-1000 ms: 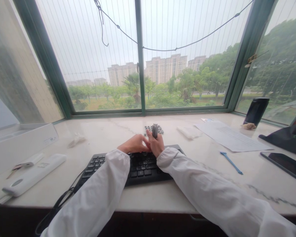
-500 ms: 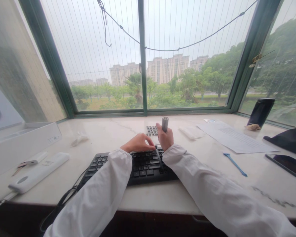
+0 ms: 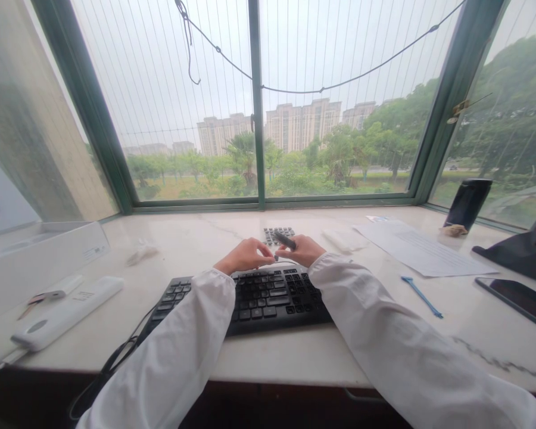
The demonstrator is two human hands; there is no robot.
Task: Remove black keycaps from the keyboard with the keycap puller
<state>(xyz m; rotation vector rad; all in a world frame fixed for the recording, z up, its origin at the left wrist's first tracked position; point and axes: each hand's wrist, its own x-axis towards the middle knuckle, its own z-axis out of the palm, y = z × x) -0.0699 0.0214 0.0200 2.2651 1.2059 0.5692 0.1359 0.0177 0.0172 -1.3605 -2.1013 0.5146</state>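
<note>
My right hand point(image 3: 307, 250) is closed round the dark handle of a keycap puller point(image 3: 284, 240), which is tilted toward the left. A thin wire shows below that hand. My left hand point(image 3: 246, 256) has thumb and fingers brought together at a small black keycap point(image 3: 276, 258) between the two hands. Below them lies a black keyboard point(image 3: 270, 298); bare sockets show in its number pad at the right. Loose keycaps point(image 3: 271, 232) stand in rows on the white tabletop behind my hands, partly hidden by the puller.
On the right are a paper sheet point(image 3: 406, 247), a blue stick tool point(image 3: 422, 297), a phone point(image 3: 518, 298) and a dark can point(image 3: 470, 204). At left lie a white power bank point(image 3: 69, 313), a white box point(image 3: 75, 247) and a crumpled plastic bag point(image 3: 142, 252). The window point(image 3: 257, 149) rises behind.
My right hand has lifted off the keyboard and turned, so the puller went from upright to tilted left. A keycap now shows between my hands, clear of the keyboard.
</note>
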